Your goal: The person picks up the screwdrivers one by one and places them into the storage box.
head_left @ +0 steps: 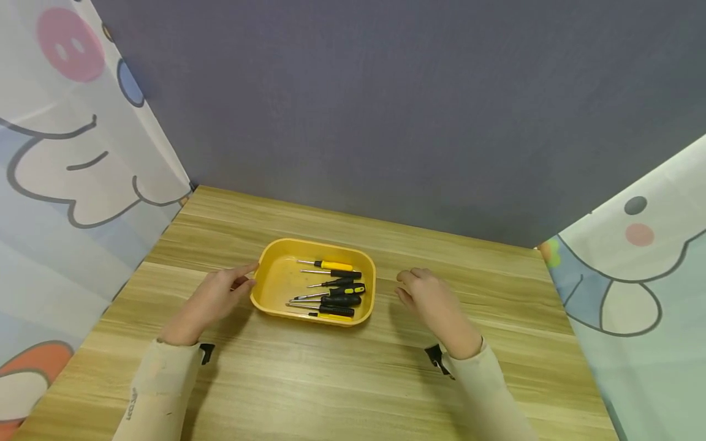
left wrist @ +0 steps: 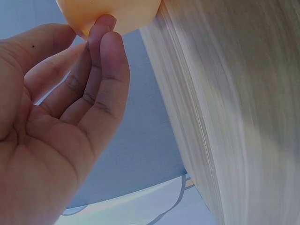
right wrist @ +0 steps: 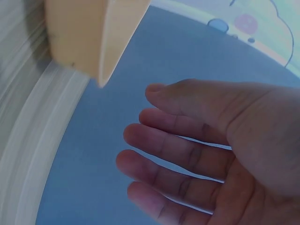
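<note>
A yellow plastic tray [head_left: 258,300] sits on the table with several screwdrivers in it, their handles toward its right end. One yellow-handled screwdriver [head_left: 336,266] lies at the back. In front of it are black-handled ones, such as a thick black screwdriver [head_left: 341,301], and a black-and-yellow screwdriver [head_left: 347,290]. My left hand [head_left: 223,291] is at the tray's left end, its fingertips touching the outer wall, fingers loosely bent. To the right of the tray, my right hand [head_left: 430,297] hovers apart from it. In the right wrist view its relaxed fingers [right wrist: 159,140] hold nothing.
The wood-grain table [head_left: 331,380] extends around the tray on all sides. Behind it rises a dark grey panel [head_left: 358,122]. Curtains with cartoon prints hang at the left [head_left: 66,245] and right.
</note>
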The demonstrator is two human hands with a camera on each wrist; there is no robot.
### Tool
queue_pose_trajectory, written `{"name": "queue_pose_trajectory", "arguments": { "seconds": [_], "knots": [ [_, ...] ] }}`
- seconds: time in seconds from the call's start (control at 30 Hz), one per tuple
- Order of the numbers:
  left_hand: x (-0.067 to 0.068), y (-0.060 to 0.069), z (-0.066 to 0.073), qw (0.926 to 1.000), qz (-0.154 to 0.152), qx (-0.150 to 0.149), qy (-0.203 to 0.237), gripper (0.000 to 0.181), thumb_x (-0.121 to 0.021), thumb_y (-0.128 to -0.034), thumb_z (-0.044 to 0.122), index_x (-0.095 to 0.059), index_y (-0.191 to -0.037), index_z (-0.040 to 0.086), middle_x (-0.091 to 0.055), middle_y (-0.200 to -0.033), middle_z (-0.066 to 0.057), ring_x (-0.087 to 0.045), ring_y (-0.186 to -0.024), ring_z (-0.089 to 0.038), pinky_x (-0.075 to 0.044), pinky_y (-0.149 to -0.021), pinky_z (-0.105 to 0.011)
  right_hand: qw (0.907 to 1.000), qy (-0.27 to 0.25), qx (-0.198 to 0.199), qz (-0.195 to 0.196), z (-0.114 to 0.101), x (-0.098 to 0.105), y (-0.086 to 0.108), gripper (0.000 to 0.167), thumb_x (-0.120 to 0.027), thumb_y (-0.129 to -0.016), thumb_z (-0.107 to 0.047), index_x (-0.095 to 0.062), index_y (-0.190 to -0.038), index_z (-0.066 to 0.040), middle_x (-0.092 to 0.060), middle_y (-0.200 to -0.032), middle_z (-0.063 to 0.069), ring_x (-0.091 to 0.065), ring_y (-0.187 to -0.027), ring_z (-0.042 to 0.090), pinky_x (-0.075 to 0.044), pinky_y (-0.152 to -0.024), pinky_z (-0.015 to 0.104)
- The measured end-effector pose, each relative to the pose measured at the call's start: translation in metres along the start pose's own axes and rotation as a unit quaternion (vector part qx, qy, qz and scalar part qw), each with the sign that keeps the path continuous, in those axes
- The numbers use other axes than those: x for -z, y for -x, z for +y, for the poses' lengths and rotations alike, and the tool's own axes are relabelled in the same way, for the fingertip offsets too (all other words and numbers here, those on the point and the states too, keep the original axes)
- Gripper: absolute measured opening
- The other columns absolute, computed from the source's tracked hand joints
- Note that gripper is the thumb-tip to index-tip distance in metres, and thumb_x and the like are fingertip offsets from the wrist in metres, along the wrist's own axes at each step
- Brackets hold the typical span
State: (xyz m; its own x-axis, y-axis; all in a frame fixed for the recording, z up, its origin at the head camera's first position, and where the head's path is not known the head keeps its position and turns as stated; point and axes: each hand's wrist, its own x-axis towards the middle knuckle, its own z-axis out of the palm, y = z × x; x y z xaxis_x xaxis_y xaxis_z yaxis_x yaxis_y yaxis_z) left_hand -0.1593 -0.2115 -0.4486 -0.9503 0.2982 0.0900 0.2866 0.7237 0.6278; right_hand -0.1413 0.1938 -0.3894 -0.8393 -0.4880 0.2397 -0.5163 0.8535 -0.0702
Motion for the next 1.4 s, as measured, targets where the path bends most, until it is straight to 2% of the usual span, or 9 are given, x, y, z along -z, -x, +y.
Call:
{"name": "queue_pose_trajectory", "arguments": {
  "seconds": [0.13,0.3,0.47,0.63,0.93,1.1,1.27,1.4],
  "knots": [
    [0.001,0.0,0.0,1.0,0.001,-0.002,-0.002,0.039,-0.063,-0.0978,0.004,-0.058,-0.135,-0.008,-0.071,-0.089,-0.01,-0.061,-0.074,-0.017,-0.049,-0.059,-0.031,0.9997,-0.001,-0.019,0.013,0.012,0.0,0.015,0.017,-0.082,-0.084,-0.006,-0.073,-0.098,-0.003,-0.062,-0.082,0.005,-0.058,-0.064,0.016,-0.05,-0.054,0.029],
    [0.001,0.0,0.0,1.0,-0.002,0.005,-0.003,0.039,-0.063,-0.0983,0.004,-0.057,-0.136,-0.008,-0.069,-0.087,-0.007,-0.055,-0.07,-0.015,-0.046,-0.057,-0.029,0.9985,-0.008,-0.051,0.018,0.027,0.001,0.034,0.02,-0.082,-0.083,-0.004,-0.072,-0.1,0.0,-0.065,-0.087,0.011,-0.063,-0.067,0.021,-0.053,-0.056,0.032],
    [0.001,0.002,0.001,1.0,-0.004,0.006,0.001,0.04,-0.063,-0.0984,0.004,-0.057,-0.136,-0.008,-0.07,-0.088,-0.008,-0.056,-0.07,-0.015,-0.046,-0.057,-0.029,0.9963,-0.011,-0.084,0.014,0.042,0.004,0.053,0.019,-0.081,-0.082,0.0,-0.071,-0.098,0.002,-0.066,-0.086,0.011,-0.062,-0.066,0.021,-0.052,-0.056,0.034],
    [0.001,0.002,0.001,0.9999,-0.008,0.008,0.002,0.041,-0.062,-0.0989,0.004,-0.056,-0.137,-0.007,-0.07,-0.09,-0.008,-0.055,-0.071,-0.016,-0.045,-0.056,-0.028,0.991,-0.008,-0.133,-0.007,0.054,0.001,0.074,0.017,-0.081,-0.083,-0.002,-0.071,-0.097,0.001,-0.066,-0.085,0.008,-0.06,-0.063,0.019,-0.049,-0.051,0.033],
    [0.001,0.002,0.0,0.9999,-0.01,0.013,0.006,0.041,-0.062,-0.0994,0.005,-0.056,-0.138,-0.007,-0.065,-0.083,-0.002,-0.05,-0.066,-0.015,-0.041,-0.053,-0.027,0.9809,-0.027,-0.185,-0.052,0.072,-0.009,0.103,0.017,-0.079,-0.084,0.0,-0.07,-0.098,0.004,-0.068,-0.088,0.011,-0.064,-0.07,0.024,-0.053,-0.06,0.04],
    [0.002,0.003,0.001,0.9999,-0.006,0.012,0.004,0.04,-0.062,-0.0993,0.005,-0.056,-0.137,-0.007,-0.064,-0.08,-0.001,-0.049,-0.066,-0.015,-0.041,-0.052,-0.026,0.9743,-0.042,-0.203,-0.088,0.081,-0.016,0.113,0.016,-0.077,-0.086,-0.002,-0.07,-0.098,0.004,-0.069,-0.088,0.012,-0.065,-0.07,0.023,-0.053,-0.058,0.037],
    [0.003,0.004,0.002,0.9999,-0.005,0.012,0.006,0.04,-0.062,-0.0996,0.005,-0.056,-0.137,-0.007,-0.061,-0.076,0.0,-0.047,-0.062,-0.014,-0.039,-0.05,-0.026,0.9645,-0.066,-0.224,-0.124,0.088,-0.024,0.116,0.017,-0.075,-0.088,-0.007,-0.07,-0.101,0.002,-0.069,-0.094,0.012,-0.066,-0.078,0.026,-0.054,-0.063,0.042],
    [0.003,0.003,0.003,0.9999,-0.009,0.011,0.008,0.04,-0.061,-0.1001,0.006,-0.056,-0.138,-0.007,-0.062,-0.077,0.0,-0.047,-0.062,-0.014,-0.039,-0.05,-0.026,0.961,-0.078,-0.232,-0.13,0.09,-0.029,0.117,0.013,-0.076,-0.087,-0.008,-0.07,-0.097,-0.002,-0.068,-0.091,0.009,-0.063,-0.077,0.022,-0.053,-0.063,0.042]
  ]
}}
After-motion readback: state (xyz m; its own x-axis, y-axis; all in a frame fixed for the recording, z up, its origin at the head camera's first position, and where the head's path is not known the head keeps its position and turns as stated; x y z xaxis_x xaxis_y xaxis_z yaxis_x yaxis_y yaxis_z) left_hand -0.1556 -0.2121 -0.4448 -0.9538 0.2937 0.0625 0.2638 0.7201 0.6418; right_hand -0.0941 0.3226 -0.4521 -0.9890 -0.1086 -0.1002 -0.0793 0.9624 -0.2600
